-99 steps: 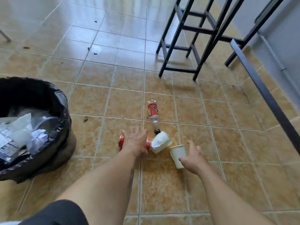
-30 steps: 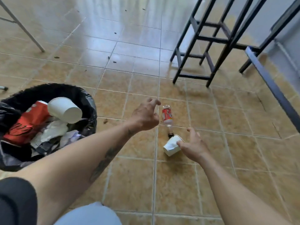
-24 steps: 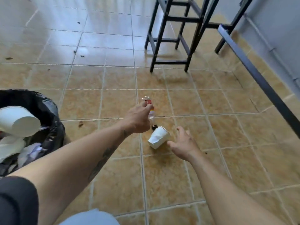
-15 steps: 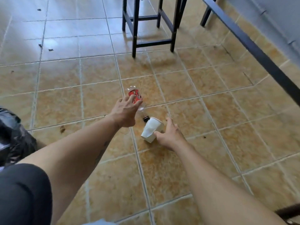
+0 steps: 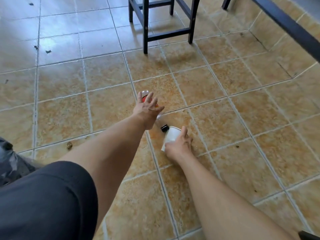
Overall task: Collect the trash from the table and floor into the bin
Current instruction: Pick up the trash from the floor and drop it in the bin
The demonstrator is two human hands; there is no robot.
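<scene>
While fingers cover the bottle (lying flat), right hand grips cup.

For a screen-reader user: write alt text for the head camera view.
A person reaches down to a tiled floor: the left hand closes over a lying plastic bottle, the right hand grips a white paper cup. A dark stool stands beyond.

Tiled dining area; black stool

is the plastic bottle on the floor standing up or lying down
Lying down. The bottle rests on its side on the tiled floor, its black cap pointing toward the white cup, with the left hand over its red label.
</scene>
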